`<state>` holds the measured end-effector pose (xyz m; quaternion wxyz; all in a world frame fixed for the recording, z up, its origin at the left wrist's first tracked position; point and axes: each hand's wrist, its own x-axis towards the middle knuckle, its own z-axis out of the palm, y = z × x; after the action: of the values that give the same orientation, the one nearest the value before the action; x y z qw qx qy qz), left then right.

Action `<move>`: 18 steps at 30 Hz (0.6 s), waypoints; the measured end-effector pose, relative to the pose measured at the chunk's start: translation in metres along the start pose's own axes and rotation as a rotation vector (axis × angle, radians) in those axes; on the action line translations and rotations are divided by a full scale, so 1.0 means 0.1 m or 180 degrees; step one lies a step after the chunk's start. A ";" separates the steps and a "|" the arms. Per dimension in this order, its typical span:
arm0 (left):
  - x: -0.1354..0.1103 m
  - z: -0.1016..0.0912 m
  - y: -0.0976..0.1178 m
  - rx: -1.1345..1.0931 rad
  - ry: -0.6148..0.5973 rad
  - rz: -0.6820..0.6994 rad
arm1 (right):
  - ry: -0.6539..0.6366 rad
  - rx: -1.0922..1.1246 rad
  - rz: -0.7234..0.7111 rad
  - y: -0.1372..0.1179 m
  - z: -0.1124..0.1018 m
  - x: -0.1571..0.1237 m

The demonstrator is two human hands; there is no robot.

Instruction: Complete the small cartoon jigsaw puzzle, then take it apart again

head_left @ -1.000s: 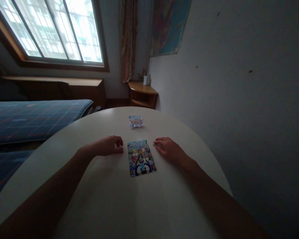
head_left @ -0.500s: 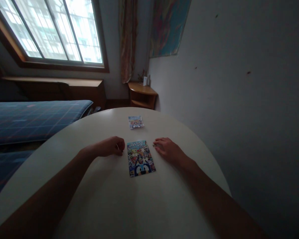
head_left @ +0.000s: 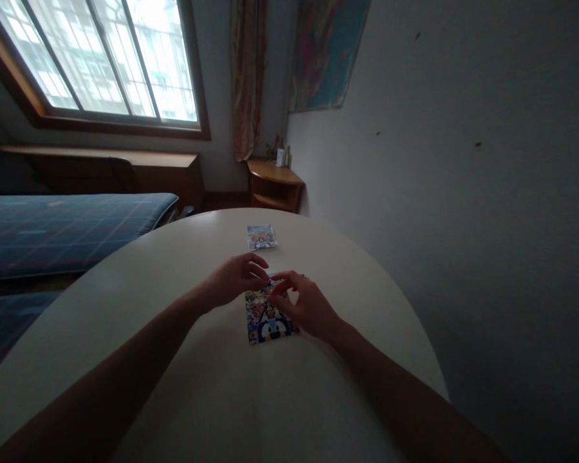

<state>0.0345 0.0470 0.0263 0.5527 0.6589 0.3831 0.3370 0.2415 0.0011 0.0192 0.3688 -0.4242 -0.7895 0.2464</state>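
A colourful picture sheet [head_left: 273,329], printed with a blue cartoon dog face and several small figures, lies flat on the white round table [head_left: 212,386]. Over its upper part my two hands meet, fingertips almost touching. My left hand [head_left: 238,278] comes from the left with thumb and fingers drawn together. From the right, my right hand [head_left: 305,305] curls thumb and forefinger into a pinch. Whatever is between the fingertips is too small and dark to name. Farther back on the table lies a smaller creased packet [head_left: 261,237] with a similar print.
A bed with a blue checked mattress [head_left: 77,231] stands left of the table. The white wall [head_left: 415,212] runs close along the right. Behind the table are a wooden corner shelf [head_left: 275,172], a curtain [head_left: 248,83] and a window [head_left: 110,64].
Both hands have moved inward from either side of the picture sheet and now come together above it, covering its upper part. The sheet and packet stay in place.
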 end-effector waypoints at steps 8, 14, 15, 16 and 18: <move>0.03 0.17 -0.07 -0.0372 0.0207 0.0062 | 0.0188 0.0617 0.0448 0.07 0.01 0.05; 0.02 0.19 -0.09 -0.0213 0.0063 0.0019 | 0.0029 0.0806 0.0274 0.14 -0.01 0.06; 0.01 0.18 -0.10 -0.0117 -0.0005 0.0008 | -0.0020 0.0762 0.0246 0.15 -0.02 0.06; 0.00 0.17 -0.10 0.0041 -0.0070 0.0002 | -0.0060 0.0683 0.0211 0.16 -0.03 0.05; -0.03 0.13 -0.12 0.0630 -0.0132 0.0085 | -0.0162 0.0432 0.0030 0.17 -0.06 0.05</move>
<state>0.0425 0.0398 0.0129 0.4882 0.7222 0.3942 0.2911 0.2530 0.0146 0.0127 0.3754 -0.3956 -0.7780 0.3119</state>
